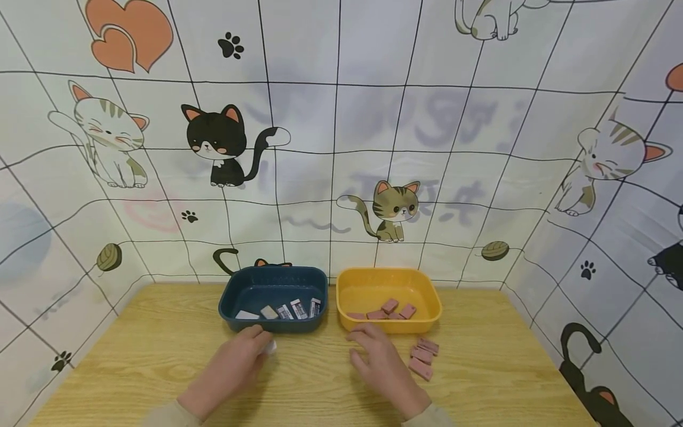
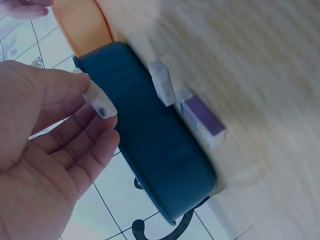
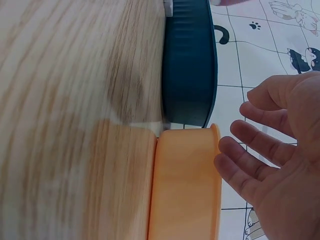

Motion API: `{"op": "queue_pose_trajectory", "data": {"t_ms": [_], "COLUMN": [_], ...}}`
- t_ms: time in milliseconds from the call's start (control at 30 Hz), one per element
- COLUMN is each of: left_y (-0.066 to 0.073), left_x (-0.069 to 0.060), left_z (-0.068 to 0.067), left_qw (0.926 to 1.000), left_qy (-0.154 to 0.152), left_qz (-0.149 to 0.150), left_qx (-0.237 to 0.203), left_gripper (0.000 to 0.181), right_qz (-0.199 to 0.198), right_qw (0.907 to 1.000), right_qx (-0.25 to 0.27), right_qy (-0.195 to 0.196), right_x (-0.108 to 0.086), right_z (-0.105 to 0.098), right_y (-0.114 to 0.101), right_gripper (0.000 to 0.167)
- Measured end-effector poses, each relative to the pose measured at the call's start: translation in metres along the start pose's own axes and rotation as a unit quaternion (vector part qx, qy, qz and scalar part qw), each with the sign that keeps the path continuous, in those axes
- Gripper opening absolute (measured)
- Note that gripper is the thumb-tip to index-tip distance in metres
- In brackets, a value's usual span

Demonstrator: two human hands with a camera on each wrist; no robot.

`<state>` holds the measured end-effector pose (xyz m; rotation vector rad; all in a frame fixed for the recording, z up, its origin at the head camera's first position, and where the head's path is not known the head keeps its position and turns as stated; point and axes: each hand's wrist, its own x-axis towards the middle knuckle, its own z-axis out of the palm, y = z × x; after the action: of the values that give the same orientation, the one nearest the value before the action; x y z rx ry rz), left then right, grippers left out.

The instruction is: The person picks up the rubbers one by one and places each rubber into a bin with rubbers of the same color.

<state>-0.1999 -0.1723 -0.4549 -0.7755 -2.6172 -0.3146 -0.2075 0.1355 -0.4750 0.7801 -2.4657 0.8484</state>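
Observation:
My left hand (image 1: 240,362) is in front of the dark blue bin (image 1: 273,326). In the left wrist view it pinches a small white eraser (image 2: 101,101) with a dark smudge, between thumb and fingers. Beside the bin on the table lie a whitish eraser (image 2: 161,82) and an eraser in a purple and white sleeve (image 2: 204,119); the left hand mostly hides them in the head view. Inside the blue bin are several erasers (image 1: 299,309). Before the yellow bin (image 1: 388,325) hovers my right hand (image 1: 381,362), fingers relaxed and holding nothing. Several small pink blocks (image 1: 391,305) lie in the yellow bin.
To the right of my right hand, several more pink blocks (image 1: 421,356) lie on the wooden table (image 1: 309,391). Both bins stand side by side near the back edge, against a cat-patterned cloth (image 1: 299,196) that also covers both sides.

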Motion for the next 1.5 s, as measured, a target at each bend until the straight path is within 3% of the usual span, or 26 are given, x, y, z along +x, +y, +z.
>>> {"op": "queue_pose_trajectory", "data": {"t_ms": [300,633,900,1133,1500], "left_y": [-0.01,-0.03,-0.048,-0.062,-0.08], "left_x": [0.014,0.032,0.047,0.06,0.071], "left_z": [-0.011,-0.013,-0.008,-0.003,0.013], "left_qw": [0.9986,0.9978,0.9974,0.9966,0.9901], "left_qy": [0.05,0.058,0.028,0.005,-0.076], "left_qz": [0.016,-0.026,-0.067,-0.082,-0.117], "left_qx": [0.001,0.02,0.008,-0.008,-0.014], "left_gripper": [0.03,0.018,0.015,0.013,0.01], "right_qz": [0.008,-0.005,-0.019,-0.019,-0.039], "right_qw": [0.9999,0.9994,0.9993,0.9991,0.9981], "right_qx": [0.001,-0.003,-0.002,-0.001,0.001], "right_qy": [-0.012,-0.035,-0.033,-0.037,-0.047], "right_x": [0.003,0.009,0.013,0.015,0.017], "right_z": [-0.001,-0.001,0.001,-0.002,-0.001], "right_y": [-0.005,-0.012,-0.013,-0.017,-0.023], "right_gripper": [0.021,0.02,0.019,0.019,0.019]}}
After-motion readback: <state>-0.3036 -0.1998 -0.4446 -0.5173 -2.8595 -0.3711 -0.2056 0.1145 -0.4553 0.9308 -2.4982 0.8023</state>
